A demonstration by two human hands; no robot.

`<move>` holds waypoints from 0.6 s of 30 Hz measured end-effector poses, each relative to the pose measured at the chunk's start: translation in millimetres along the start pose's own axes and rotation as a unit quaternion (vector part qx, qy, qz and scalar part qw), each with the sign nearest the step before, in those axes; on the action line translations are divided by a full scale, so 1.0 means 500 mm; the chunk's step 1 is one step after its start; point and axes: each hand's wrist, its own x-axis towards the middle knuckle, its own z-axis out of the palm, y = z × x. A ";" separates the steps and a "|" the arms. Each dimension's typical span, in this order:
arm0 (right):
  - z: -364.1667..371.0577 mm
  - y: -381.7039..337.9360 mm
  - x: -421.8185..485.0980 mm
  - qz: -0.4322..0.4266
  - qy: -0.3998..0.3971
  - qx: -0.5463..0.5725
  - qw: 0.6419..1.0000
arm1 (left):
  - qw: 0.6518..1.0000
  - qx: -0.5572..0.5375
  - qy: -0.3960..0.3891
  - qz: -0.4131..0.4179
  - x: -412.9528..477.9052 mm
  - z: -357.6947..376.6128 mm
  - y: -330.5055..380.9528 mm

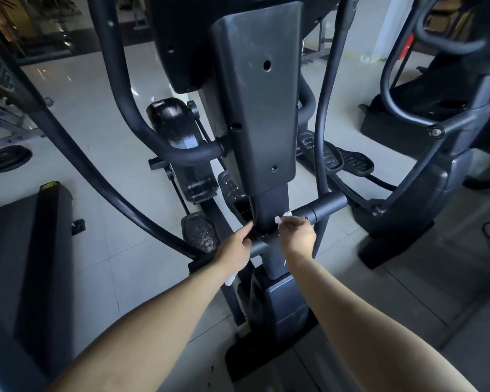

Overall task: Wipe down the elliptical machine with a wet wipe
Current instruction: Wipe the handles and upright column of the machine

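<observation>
Both forearms are stretching forward over pale floor tiles point(96, 114) toward the grey post of the elliptical machine point(255, 108). The right hand point(296, 236) is pinching a white wet wipe point(283, 219) against that post. Across the post from this grip, the left hand point(235, 247) is touching it with one fingertip; I cannot tell whether it is holding anything.
</observation>
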 end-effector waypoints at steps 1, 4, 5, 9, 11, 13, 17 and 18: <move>0.014 0.004 -0.010 -0.011 -0.010 -0.008 1.000 | 1.000 0.001 0.000 0.002 0.001 0.000 -0.001; 0.043 0.016 -0.035 -0.019 -0.025 -0.004 1.000 | 1.000 0.011 -0.004 0.001 -0.002 -0.003 -0.001; 0.043 0.014 -0.045 -0.023 -0.027 -0.006 0.999 | 1.000 0.016 -0.005 0.003 -0.003 -0.005 0.000; 0.021 0.011 -0.033 -0.009 -0.083 -0.037 0.996 | 1.000 0.024 -0.011 0.009 -0.005 -0.008 0.002; -0.010 0.011 -0.015 0.004 -0.042 -0.019 0.999 | 1.000 0.029 -0.010 0.005 -0.008 -0.009 0.003; -0.037 0.017 0.001 0.025 0.016 0.045 0.999 | 0.999 0.039 -0.006 -0.003 -0.009 -0.007 0.004; -0.022 0.034 -0.005 0.070 0.008 0.113 0.991 | 0.999 0.046 -0.010 -0.005 -0.003 -0.010 0.003; -0.011 0.034 -0.015 0.076 0.006 0.124 0.989 | 0.999 0.046 -0.014 -0.005 -0.004 -0.011 0.005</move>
